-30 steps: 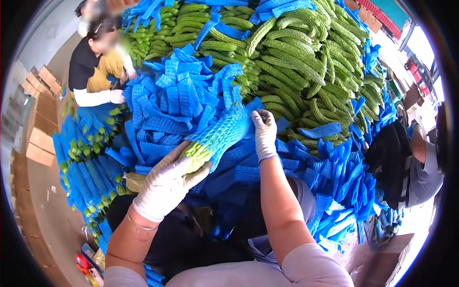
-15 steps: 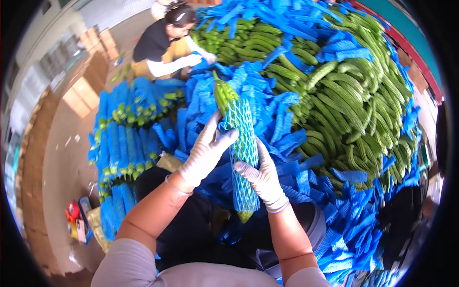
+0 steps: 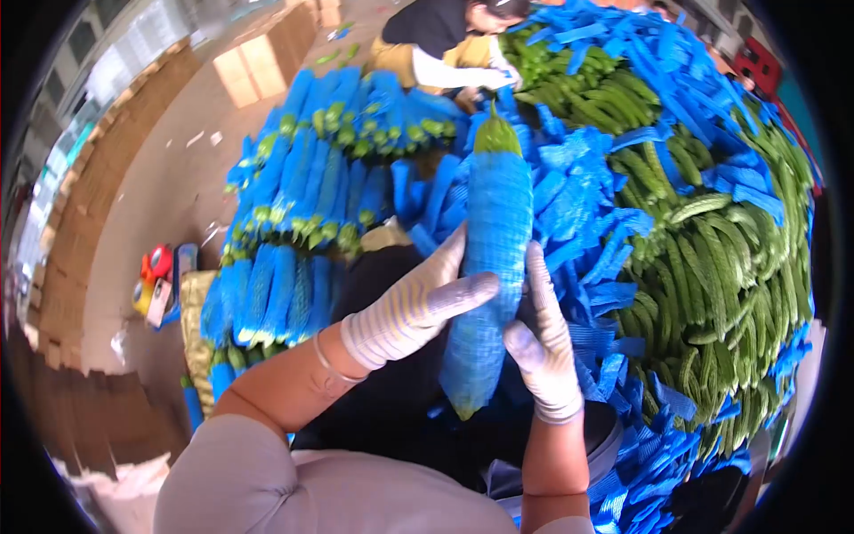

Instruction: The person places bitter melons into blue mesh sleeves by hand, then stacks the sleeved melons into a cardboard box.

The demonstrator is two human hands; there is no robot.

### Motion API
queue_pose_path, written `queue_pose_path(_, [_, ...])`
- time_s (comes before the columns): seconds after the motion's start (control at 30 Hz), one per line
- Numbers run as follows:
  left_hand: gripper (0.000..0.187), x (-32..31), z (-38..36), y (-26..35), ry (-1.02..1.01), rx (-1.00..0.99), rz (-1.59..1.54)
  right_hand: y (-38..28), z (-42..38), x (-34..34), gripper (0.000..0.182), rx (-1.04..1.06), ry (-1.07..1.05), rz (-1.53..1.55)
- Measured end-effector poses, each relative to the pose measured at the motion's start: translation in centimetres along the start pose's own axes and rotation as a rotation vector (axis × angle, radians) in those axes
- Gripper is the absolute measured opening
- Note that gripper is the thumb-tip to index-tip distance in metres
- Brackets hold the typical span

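Note:
A long bitter gourd (image 3: 498, 209) in a tight blue foam-net sleeve stands nearly upright before me, its bare green stem end at the top. My left hand (image 3: 405, 311), in a striped white glove, grips its left side with the thumb laid across the front. On the right side, my right hand (image 3: 549, 351), gloved too, holds it lower down, thumb and forefinger along the edge and the other fingers hidden. The lower green tip pokes out of the sleeve above my lap. Loose blue net sleeves (image 3: 578, 169) are heaped right behind the gourd.
Rows of sleeved gourds (image 3: 298, 182) lie stacked at left. A large pile of bare green gourds (image 3: 712, 285) fills the right. Beyond, a co-worker (image 3: 436, 44) bends over the pile. Cardboard boxes (image 3: 262, 67) stand behind; a red tape dispenser (image 3: 158, 262) rests on the floor.
The net, stretched open in a wide mesh before, now sits close and dense over the gourd. Both hands hold it more loosely at its sides. My view has turned, shifting the surroundings.

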State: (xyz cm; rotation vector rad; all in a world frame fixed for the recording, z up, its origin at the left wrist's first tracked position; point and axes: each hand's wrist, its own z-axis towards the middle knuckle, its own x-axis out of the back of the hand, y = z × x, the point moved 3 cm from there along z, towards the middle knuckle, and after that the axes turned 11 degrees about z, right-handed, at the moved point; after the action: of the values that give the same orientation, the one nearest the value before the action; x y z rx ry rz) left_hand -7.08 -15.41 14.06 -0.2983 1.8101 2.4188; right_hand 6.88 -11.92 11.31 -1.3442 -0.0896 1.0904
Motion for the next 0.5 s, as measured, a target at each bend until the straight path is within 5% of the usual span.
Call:
queue_pose_path(0.07, [0.062,3.8,-1.7,1.1,0.129,0.241,-0.16,-0.6,-0.4,-0.4,0.074,-0.115,-0.256,-0.152])
queue_pose_path(0.17, [0.057,11.1,-5.2,5.7,0.396,0.284,0.096,-1.0,-0.4,-0.1,0.086,0.053,-0.049,-0.264])
queue_pose_path(0.27, [0.058,20.1,-10.9,6.3,0.526,0.313,0.178,-0.9,0.0,3.3,0.072,0.07,0.094,-0.333])
queue_pose_path(0.4, [0.073,28.9,-24.0,-2.0,0.76,0.613,0.34,-1.2,0.3,5.8,0.065,0.053,0.175,-0.4])
queue_pose_path(0.5, [0.07,25.7,-32.0,-8.2,0.792,0.795,0.351,-0.7,0.2,6.7,0.059,0.022,0.21,-0.445])
